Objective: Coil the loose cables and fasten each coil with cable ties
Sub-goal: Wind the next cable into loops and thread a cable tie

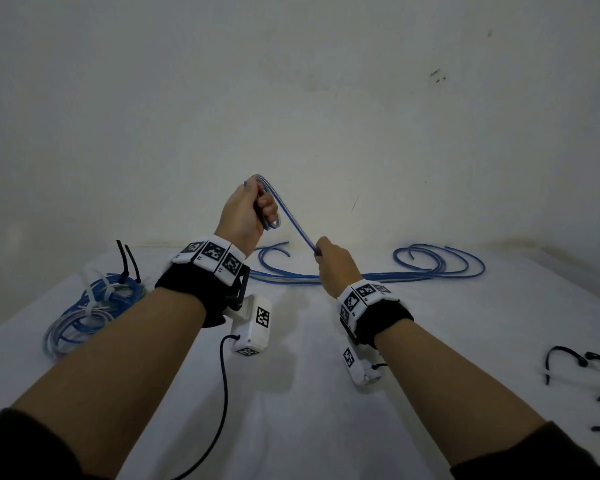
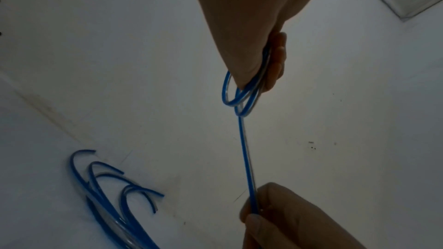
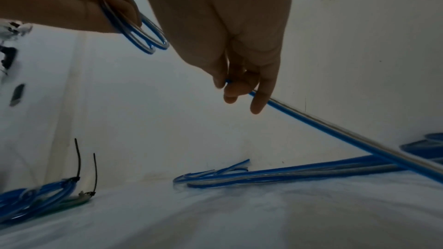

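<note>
- Left hand (image 1: 245, 211): raised above the counter (image 1: 291, 393); grip closed round small loops of blue cable (image 1: 293, 223).
- Right hand (image 1: 333, 263): lower; grip pinches the same cable, which runs taut between the hands.
- Loose cables (image 1: 437, 265): lying on the counter by the wall.
- Tied coils (image 1: 94, 306): far left, black ties (image 1: 127, 261) standing up.
- Spare ties (image 1: 582, 372): right edge.

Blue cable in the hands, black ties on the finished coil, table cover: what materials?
Blue cable: looks like flexible glossy plastic sheathing, blue with a clear or silvery stripe; it holds tight loops in the left hand.
Black ties on the finished coil: likely stiff matte plastic; tails stand upright.
Table cover: seems white matte cloth, faintly wrinkled.
</note>
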